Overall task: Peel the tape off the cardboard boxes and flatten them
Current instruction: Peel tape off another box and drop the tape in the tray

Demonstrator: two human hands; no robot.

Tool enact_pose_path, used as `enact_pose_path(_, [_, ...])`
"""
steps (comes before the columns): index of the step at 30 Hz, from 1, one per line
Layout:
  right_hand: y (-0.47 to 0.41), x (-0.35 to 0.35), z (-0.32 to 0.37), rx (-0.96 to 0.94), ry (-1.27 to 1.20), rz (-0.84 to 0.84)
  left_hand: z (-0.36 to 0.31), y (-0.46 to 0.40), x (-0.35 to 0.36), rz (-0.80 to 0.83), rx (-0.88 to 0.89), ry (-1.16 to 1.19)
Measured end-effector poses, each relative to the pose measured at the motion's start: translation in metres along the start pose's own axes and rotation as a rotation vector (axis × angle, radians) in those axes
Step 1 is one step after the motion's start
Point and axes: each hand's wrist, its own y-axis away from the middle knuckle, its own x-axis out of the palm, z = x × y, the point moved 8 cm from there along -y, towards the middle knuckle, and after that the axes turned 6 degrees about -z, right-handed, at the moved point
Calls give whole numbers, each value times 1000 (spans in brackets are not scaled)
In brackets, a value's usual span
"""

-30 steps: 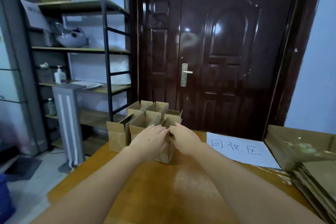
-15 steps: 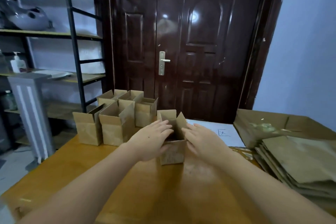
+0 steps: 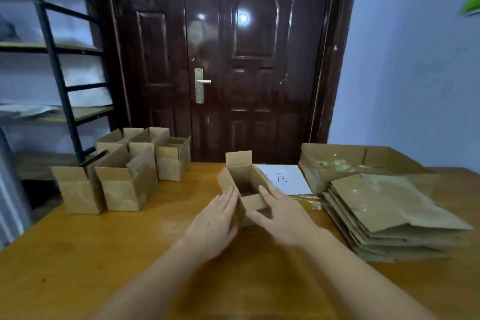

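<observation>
You have one small open box (image 3: 242, 184) standing alone mid-surface, flaps up, pulled clear of the others so you can work on it. Your left hand (image 3: 215, 221) and right hand (image 3: 279, 213) press flat against its two long sides, fingers nearly straight, steadying it rather than clutching. The waiting boxes (image 3: 124, 171) stand grouped to your left; the flattened stack (image 3: 384, 215) lies to your right, within easy reach for the next one.
</observation>
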Motion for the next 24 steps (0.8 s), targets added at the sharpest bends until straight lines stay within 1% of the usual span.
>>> enact_pose_path(1, [-2,0,1,28,-34,-23,-4,1,3,-20,-6,6])
enact_pose_path(3, [-8,-6,1,78,-71,-115,-7,5,1,-119,16,10])
enact_pose_path(5, [-14,-8,1,118,-74,-151,-6,8,-1,-123,56,-52])
enact_pose_path(7, [-20,-2,-4,134,-99,-97,-3,11,-5,-174,122,-120])
enact_pose_path(9, [-25,3,-8,132,-117,-23,-6,15,-6,-184,223,-149])
enact_pose_path(11, [-29,3,-10,108,-92,-1,-9,18,-8,-197,292,-160])
enact_pose_path(14, [-30,0,-13,65,-54,23,-12,19,-18,-240,328,-104])
enact_pose_path(16, [-28,1,-15,51,-127,68,-11,18,-23,-242,345,-73])
enact_pose_path(18, [-27,-3,-16,58,-184,46,-11,16,-28,-211,379,-52])
enact_pose_path(21, [-28,-5,-12,29,-119,19,-10,-2,-37,-81,328,5])
enact_pose_path(23, [-29,-3,-9,5,-183,29,-7,-24,-54,-103,268,27])
enact_pose_path(24, [-31,-2,-8,-11,-206,44,-4,-36,-60,-113,247,-5])
